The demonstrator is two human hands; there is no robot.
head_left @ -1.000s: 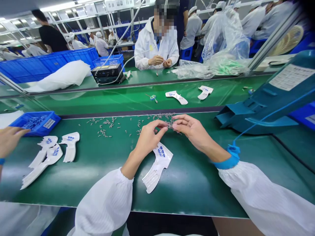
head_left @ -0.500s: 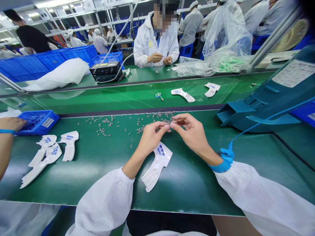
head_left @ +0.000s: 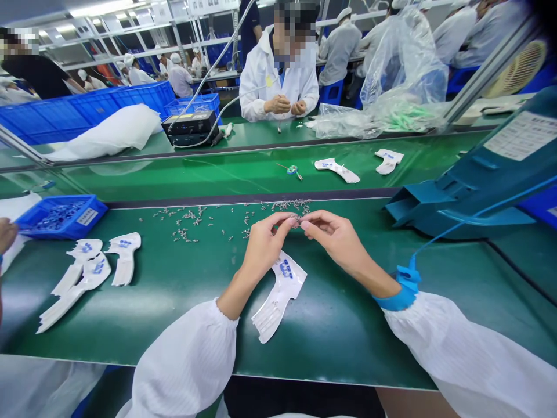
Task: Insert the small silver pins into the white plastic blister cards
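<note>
My left hand (head_left: 264, 244) is closed in a pinch, with a small metal screw (head_left: 296, 218) showing at its fingertips. My right hand (head_left: 337, 238) meets it there, thumb and forefinger pinched at the same spot. More small screws (head_left: 191, 217) lie scattered on the green table, beyond and to the left of my hands. Below my wrists lies a white curved plastic shell (head_left: 281, 290) with blue parts set in its wide end. How many screws my fingers hold is hidden.
To the left are several white shells (head_left: 125, 255) and a blue bin (head_left: 89, 217) of small blue parts, near a co-worker's hand (head_left: 6, 234). A teal machine (head_left: 470, 191) stands at right. More shells (head_left: 337, 170) lie on the green belt (head_left: 209, 174); a co-worker (head_left: 281, 75) sits opposite.
The shells and the small wired part on the belt have moved right. The co-worker's hand at left has drawn back from the blue bin. My hands stay together, fingertips shifted slightly.
</note>
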